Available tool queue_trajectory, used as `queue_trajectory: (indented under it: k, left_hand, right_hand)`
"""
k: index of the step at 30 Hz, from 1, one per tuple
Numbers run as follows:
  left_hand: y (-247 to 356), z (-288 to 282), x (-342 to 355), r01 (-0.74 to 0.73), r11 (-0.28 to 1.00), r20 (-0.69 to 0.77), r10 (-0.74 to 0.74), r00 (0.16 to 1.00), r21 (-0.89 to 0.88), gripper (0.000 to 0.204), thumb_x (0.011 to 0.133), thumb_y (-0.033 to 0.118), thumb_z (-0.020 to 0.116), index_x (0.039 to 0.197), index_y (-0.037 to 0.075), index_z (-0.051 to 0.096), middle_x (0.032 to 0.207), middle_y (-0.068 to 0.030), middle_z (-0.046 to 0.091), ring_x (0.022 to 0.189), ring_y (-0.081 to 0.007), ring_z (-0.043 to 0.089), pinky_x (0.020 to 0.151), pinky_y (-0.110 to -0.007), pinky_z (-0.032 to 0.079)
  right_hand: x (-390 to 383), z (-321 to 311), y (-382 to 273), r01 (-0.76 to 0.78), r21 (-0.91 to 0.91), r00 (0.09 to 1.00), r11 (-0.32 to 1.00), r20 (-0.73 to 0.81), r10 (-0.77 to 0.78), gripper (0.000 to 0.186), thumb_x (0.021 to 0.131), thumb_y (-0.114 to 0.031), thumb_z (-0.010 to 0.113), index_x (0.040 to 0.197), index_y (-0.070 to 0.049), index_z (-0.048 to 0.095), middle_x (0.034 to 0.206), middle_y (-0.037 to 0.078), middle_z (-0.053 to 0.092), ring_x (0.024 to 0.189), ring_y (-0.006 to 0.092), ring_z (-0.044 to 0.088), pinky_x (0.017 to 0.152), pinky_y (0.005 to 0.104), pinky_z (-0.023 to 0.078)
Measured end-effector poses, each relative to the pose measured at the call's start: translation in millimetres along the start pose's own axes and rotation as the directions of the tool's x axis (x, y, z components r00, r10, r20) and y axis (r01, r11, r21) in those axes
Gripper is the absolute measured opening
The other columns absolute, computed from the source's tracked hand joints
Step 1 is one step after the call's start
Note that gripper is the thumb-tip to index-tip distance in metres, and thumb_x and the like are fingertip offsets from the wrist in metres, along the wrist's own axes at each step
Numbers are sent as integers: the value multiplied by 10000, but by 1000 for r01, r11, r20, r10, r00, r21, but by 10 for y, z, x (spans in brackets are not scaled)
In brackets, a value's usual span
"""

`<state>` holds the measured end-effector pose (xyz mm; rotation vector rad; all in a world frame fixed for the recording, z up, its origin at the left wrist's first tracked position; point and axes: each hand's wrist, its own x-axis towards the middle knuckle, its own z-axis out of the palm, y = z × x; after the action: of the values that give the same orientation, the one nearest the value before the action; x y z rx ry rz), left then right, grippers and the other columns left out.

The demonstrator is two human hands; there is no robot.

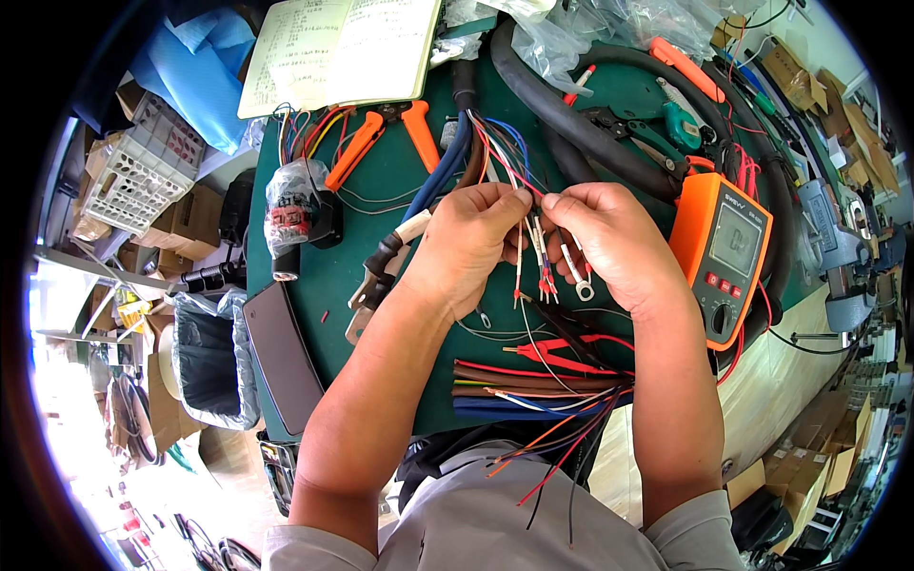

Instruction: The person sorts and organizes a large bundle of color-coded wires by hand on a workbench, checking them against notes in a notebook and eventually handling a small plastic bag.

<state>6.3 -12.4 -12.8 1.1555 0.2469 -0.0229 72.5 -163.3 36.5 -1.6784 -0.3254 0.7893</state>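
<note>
My left hand pinches thin wires between thumb and fingertips; my right hand, just beside it, grips at the same cluster, though the curled fingers hide exactly which strands each holds. Below my fingertips hang red-tipped ends and, near my right fingers, a ring terminal. Large metal lugs lie just left of my left wrist. Between my forearms, nearer my body, a bundle of cut wires overhangs the table's front edge. An orange meter stands close to my right hand, narrowing the room there. There is more space left of my left forearm, where bare green table reaches a dark flat slab at the left edge. Beyond my hands are orange-handled pliers, a thick black cable curving rightward and, at the far left, an open notebook. A lined bin stands past the left edge.
</note>
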Motion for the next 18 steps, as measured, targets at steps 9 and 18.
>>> queue_trajectory:
  k: [9,18]
  left_hand:
    - [33,49,-34,-56,998,-31,56,998,-14,236,974,211,552,888,7,635,743,-19,608,631,-74,511,580,-224,422]
    - [-6,-11,-8,-63,998,27,64,998,-24,237,999,245,525,982,24,612,805,-3,602,695,-74,541,643,-225,432]
  right_hand:
    - [-18,14,-23,-8,-10,1000,1000,-10,8,281,950,-223,553,795,3,620,621,47,586,466,93,498,432,238,375]
    - [12,-4,46,49,-30,997,998,60,-47,297,939,-230,615,752,1,618,579,17,554,459,74,486,421,238,371]
